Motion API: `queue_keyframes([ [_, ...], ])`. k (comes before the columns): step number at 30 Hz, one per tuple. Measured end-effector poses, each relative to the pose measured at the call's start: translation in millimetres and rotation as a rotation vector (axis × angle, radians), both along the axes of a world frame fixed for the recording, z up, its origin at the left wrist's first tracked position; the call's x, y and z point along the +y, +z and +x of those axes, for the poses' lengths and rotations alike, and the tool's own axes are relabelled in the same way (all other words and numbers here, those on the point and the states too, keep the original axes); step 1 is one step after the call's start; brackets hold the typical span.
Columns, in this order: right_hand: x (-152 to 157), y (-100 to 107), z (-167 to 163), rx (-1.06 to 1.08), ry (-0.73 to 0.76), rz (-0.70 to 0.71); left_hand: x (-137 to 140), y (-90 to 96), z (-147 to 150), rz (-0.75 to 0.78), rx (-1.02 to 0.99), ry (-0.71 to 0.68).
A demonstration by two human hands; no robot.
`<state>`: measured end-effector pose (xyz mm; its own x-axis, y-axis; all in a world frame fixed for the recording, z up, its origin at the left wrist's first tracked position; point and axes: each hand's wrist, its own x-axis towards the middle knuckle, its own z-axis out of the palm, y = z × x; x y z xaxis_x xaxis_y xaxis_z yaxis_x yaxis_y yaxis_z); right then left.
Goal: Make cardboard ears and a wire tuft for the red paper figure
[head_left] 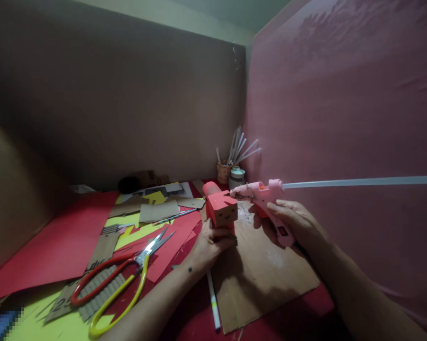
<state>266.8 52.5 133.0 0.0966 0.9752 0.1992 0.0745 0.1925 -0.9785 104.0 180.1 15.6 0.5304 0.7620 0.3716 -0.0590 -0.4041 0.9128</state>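
Observation:
My left hand [213, 241] is closed around the lower part of a small red paper-and-cardboard figure [223, 203]. The figure has a box-shaped head with a bare cardboard front and dark marks on it, and a rounded red piece at its back. In my right hand [287, 220] is a pink hot glue gun [270, 201], gripped by its handle. Its nozzle points left, at the top edge of the figure's head; whether it touches cannot be made out. A long clear glue stick [358, 182] juts out of the gun's rear to the right.
Scissors [142, 258] with red and yellow handles lie open at the left on paper and cardboard scraps. Under my hands is a cardboard sheet [270, 284], with a white stick [213, 303] beside it. A cup of glue sticks [224, 171] and a jar [237, 177] stand in the back corner.

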Motion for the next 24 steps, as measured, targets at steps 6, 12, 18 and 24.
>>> queue_keyframes([
  [6, 1.9, -0.2, 3.8, 0.077, -0.024, -0.010, 0.3, 4.5, -2.6, 0.000, 0.017, -0.021],
  [12, 0.6, 1.8, 2.6, 0.098, -0.055, -0.030, 0.8, 4.2, -3.3, 0.003, 0.014, -0.017],
  [18, 2.7, 1.6, -0.2, 0.072, -0.046, -0.037, 1.3, 2.8, -2.0, 0.003, 0.017, -0.012],
  [24, 5.0, 0.8, -1.0, 0.076, -0.070, -0.078, -0.1, 4.7, -1.5, 0.014, 0.023, -0.005],
])
